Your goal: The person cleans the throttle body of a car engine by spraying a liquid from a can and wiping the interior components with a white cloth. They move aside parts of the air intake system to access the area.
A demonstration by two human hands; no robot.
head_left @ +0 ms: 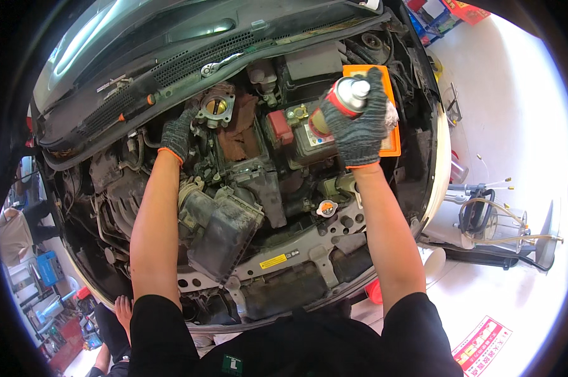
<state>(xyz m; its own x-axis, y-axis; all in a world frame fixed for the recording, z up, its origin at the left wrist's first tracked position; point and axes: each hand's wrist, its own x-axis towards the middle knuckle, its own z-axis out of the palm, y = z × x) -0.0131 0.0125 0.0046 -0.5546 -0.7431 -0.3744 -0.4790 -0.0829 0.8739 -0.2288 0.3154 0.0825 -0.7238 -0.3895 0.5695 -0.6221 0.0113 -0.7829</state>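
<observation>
Two gloved hands over an open engine bay point(309, 254), mid-job as I read it. Left hand point(178, 134) grips the throttle body point(226, 117) at its near-left edge: bore up, plate looks closed across it. Right hand point(367, 119) is wrapped around a red aerosol can point(338, 103), tilted, silver end up. No spray visible; can't tell if the nozzle is pressed.

Done, judging by how parts lie: intake side is opened up. Black plastic intake box point(224, 242) sits tilted, on the body side of the left hand. Orange-framed air filter point(391, 147) is out, lying beneath and to the right of the right hand. Throttle body looks off its seat, but fingers and clutter hide its back, so unconfirmed. Brownish cloth point(243, 122) is just right of the throttle body.

Left: nothing looks refitted. Dark patches show around the bore, too small to grade. Can is well apart from the throttle body, nearer the filter.
</observation>
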